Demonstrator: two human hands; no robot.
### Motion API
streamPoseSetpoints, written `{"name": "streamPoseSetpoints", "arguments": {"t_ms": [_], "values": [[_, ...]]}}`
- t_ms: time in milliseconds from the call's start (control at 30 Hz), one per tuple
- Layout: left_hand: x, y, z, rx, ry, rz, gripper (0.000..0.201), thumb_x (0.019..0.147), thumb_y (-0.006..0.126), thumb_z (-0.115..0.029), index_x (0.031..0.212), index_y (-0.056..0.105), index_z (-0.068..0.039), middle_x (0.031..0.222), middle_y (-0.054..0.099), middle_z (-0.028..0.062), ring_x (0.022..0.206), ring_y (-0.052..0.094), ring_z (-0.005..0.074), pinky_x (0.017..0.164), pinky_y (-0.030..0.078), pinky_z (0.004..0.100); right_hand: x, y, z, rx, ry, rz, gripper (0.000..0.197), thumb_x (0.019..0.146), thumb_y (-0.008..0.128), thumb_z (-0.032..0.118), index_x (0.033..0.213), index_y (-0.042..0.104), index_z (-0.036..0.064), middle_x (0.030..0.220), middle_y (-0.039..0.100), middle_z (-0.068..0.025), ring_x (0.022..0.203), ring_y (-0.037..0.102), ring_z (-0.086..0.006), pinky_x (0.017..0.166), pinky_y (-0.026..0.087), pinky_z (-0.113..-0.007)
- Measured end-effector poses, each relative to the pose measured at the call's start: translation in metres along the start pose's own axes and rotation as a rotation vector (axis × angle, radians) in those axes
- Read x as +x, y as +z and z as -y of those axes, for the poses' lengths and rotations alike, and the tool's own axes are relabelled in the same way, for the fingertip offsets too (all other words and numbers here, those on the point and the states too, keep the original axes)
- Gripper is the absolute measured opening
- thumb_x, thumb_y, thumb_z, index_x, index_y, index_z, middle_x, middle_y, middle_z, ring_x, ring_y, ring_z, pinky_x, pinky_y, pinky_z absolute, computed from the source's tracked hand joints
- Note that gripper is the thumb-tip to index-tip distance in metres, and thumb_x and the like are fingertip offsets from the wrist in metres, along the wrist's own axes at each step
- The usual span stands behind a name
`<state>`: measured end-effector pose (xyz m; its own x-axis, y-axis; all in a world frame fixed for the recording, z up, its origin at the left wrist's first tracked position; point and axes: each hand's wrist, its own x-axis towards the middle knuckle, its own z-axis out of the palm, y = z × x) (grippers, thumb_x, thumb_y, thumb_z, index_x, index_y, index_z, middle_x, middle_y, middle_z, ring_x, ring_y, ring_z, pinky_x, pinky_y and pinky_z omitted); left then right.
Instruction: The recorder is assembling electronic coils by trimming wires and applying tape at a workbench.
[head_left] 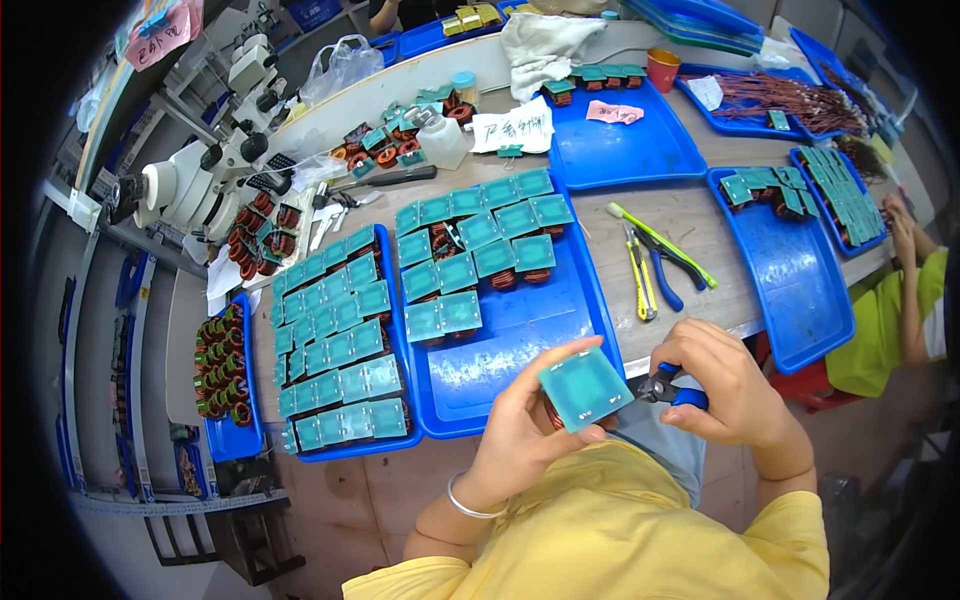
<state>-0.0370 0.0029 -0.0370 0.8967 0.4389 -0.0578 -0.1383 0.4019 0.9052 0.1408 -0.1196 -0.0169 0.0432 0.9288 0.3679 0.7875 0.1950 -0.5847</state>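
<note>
In my left hand (525,428) is a coil with a square green circuit board (585,388) on top, its green face turned up. A bit of copper winding shows under the board, between my fingers. My right hand (728,378) is closed around small blue-handled side cutters (672,389), whose jaws are at the board's right edge. Whether they touch it I cannot tell. Beyond my hands, a blue tray (520,355) bears rows of the same green-topped coils (479,231). Left of it, a fuller blue tray (412,440) holds several more rows.
Yellow tweezers (640,272), blue-handled pliers (668,285) and a green brush (660,243) lie on the table. At right are blue trays (800,310) with boards; a co-worker's arm (908,245) is beyond. A microscope (190,185) and a bottle (440,143) stand at left and back.
</note>
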Motion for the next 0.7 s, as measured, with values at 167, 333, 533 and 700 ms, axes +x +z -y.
{"name": "streamPoseSetpoints", "arguments": {"t_ms": [167,333,533,700], "values": [[-0.001,-0.002,0.007,0.041,0.045,0.018,0.068,0.065,0.078,-0.011,0.121,0.042,0.001,0.11,0.053,0.01,0.096,0.056,0.0177,0.08,0.048,0.0279,0.001,-0.005,0.002,-0.019,-0.045,0.023,0.043,0.071,0.069,0.035,0.092,0.053,0.0011,0.075,0.049,-0.0113,0.069,0.05,-0.0285,0.062,0.041,-0.034],[0.0,-0.001,0.013,0.72,0.479,-0.059,0.074,0.055,0.085,-0.016,0.116,0.046,-0.001,0.113,0.049,0.0141,0.099,0.053,0.0191,0.081,0.047,0.0279,-0.004,0.004,0.007,0.465,0.179,-0.108,0.035,0.069,0.073,0.012,0.096,0.053,0.0012,0.082,0.055,-0.0089,0.069,0.055,-0.0147,0.06,0.044,-0.026],[0.003,0.008,0.011,0.784,0.628,-0.167,0.069,0.053,0.084,-0.009,0.114,0.051,-0.003,0.106,0.052,0.0145,0.093,0.054,0.0264,0.076,0.046,0.0308,0.0,0.01,0.022,0.522,0.199,-0.189,0.024,0.062,0.069,-0.001,0.083,0.058,-0.0016,0.067,0.054,-0.0062,0.057,0.049,-0.0101,0.055,0.039,-0.022],[0.005,0.005,0.017,0.772,0.633,-0.23,0.066,0.052,0.084,-0.009,0.108,0.051,-0.002,0.099,0.053,0.0148,0.087,0.055,0.0258,0.072,0.047,0.0307,0.0,0.015,0.03,0.542,0.208,-0.181,0.017,0.063,0.068,-0.003,0.079,0.061,-0.0017,0.064,0.056,-0.0055,0.052,0.048,-0.0084,0.049,0.038,-0.02]]}}
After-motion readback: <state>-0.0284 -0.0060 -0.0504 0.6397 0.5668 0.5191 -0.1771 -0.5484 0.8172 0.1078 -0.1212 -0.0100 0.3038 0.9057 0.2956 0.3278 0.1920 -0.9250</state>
